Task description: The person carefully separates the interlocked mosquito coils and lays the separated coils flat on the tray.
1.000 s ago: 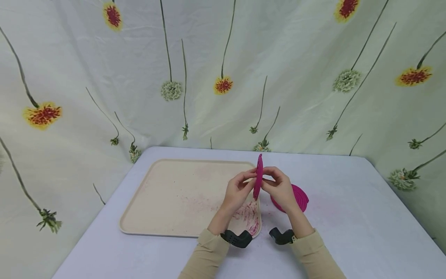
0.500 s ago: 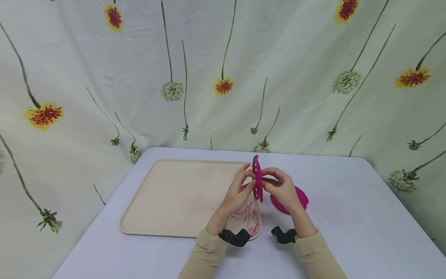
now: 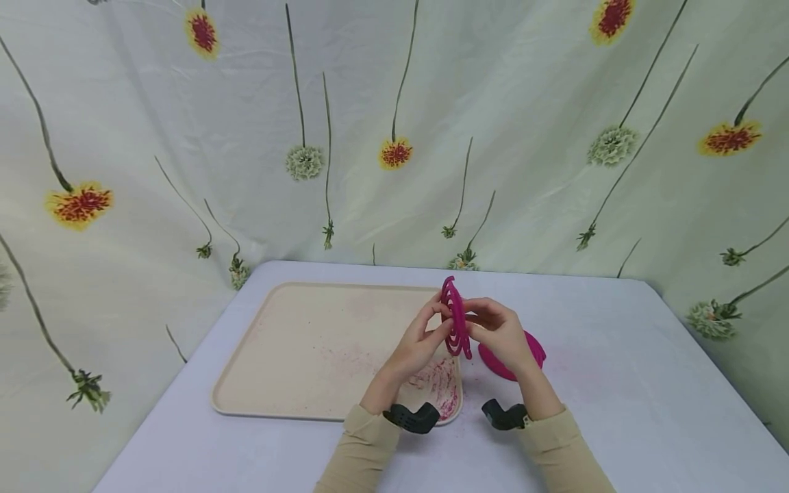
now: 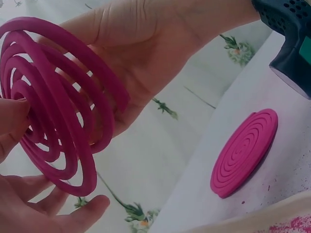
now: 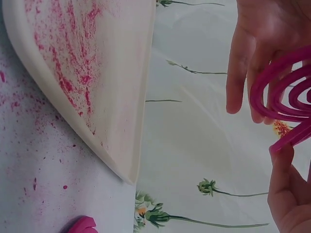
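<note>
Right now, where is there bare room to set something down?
Widest is the white table, from the flat pink spiral to the right edge. The left half of the tray is mostly free. Crowded: the tray's near right corner, with pink crumbs, and between left hand and right hand, holding another spiral.

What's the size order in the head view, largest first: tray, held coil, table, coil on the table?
1. Table
2. Tray
3. Held coil and coil on the table: too close to rank; the held one is nearly edge-on, the other partly hidden by the right hand.
</note>
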The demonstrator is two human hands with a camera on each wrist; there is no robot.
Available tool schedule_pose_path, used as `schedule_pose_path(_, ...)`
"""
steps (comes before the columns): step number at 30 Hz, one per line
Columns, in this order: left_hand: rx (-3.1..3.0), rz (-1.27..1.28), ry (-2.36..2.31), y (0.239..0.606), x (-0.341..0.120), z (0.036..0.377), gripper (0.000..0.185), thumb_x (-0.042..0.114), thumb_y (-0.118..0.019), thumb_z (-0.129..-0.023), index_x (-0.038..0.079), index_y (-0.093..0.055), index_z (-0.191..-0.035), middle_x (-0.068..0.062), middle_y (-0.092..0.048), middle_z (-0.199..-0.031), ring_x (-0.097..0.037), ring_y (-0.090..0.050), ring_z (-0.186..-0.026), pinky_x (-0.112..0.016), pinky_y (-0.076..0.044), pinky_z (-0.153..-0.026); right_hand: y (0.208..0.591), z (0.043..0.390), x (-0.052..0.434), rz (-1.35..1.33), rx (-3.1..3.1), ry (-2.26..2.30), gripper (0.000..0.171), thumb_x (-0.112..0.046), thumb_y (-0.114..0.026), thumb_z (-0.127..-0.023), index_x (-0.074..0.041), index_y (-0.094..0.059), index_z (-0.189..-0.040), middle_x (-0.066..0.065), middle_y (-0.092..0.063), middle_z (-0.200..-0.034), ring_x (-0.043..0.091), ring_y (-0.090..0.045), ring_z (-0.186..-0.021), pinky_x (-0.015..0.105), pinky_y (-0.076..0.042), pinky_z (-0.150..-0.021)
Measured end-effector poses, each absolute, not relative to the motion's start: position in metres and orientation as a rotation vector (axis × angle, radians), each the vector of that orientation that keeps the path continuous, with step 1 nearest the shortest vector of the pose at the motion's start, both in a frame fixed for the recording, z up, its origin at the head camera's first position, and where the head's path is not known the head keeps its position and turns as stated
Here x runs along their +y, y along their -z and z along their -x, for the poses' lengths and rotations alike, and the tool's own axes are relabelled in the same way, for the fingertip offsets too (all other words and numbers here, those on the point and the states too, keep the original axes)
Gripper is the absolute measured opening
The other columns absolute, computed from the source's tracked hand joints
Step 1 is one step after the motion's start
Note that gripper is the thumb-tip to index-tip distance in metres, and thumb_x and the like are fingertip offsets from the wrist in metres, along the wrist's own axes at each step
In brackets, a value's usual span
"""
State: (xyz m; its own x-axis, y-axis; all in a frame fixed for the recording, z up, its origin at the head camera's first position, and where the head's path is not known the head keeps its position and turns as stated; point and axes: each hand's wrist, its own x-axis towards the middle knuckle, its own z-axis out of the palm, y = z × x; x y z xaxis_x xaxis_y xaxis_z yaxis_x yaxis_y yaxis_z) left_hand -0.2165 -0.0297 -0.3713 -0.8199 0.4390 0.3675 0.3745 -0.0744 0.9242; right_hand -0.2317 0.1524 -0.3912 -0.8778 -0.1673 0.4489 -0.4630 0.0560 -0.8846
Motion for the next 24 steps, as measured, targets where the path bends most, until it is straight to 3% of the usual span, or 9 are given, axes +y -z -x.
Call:
schedule_pose_path(6,2.192,-0.968,-2.029,0.368,-0.034,0.216,0.015,0.001,-0.047,-0.097,-0.008,-0.044,-0.108,-0.026,-0.016,-0.151,-0.039,-0.016,-0.139,-0.045,-0.04,-0.101,0.391,0.234,0.157,-0.685,-2.094,-1.853,0.036,0.006,-0.065,-0.08,0.005,-0.058,-0.115,0.018,-0.051,-0.128,0.026,-0.058,-0.109,0.046,-0.049,-0.09)
schedule_pose_path(12,2.225,-0.937,-2.016,0.374,-0.037,0.223,0.016,0.0,-0.048,-0.096,-0.008,-0.046,-0.109,-0.027,-0.016,-0.151,-0.04,-0.018,-0.138,-0.045,-0.041,-0.099,0.388,0.234,0.161,-0.676,-2.135,-1.828,0.041,0.006,-0.066,-0.079,0.003,-0.058,-0.119,0.014,-0.049,-0.136,0.035,-0.056,-0.111,0.034,-0.051,-0.087)
schedule_pose_path(24,2.465,-0.934,-1.943,0.387,-0.038,0.23,0.018,0.014,-0.059,-0.092,0.006,-0.058,-0.108,-0.014,-0.027,-0.151,-0.033,-0.022,-0.138,-0.054,-0.042,-0.096,0.381,0.23,0.163,-0.673,-2.213,-1.768,0.047,0.002,-0.069,-0.08,0.0,-0.056,-0.125,0.013,-0.05,-0.136,0.031,-0.056,-0.113,0.035,-0.051,-0.089)
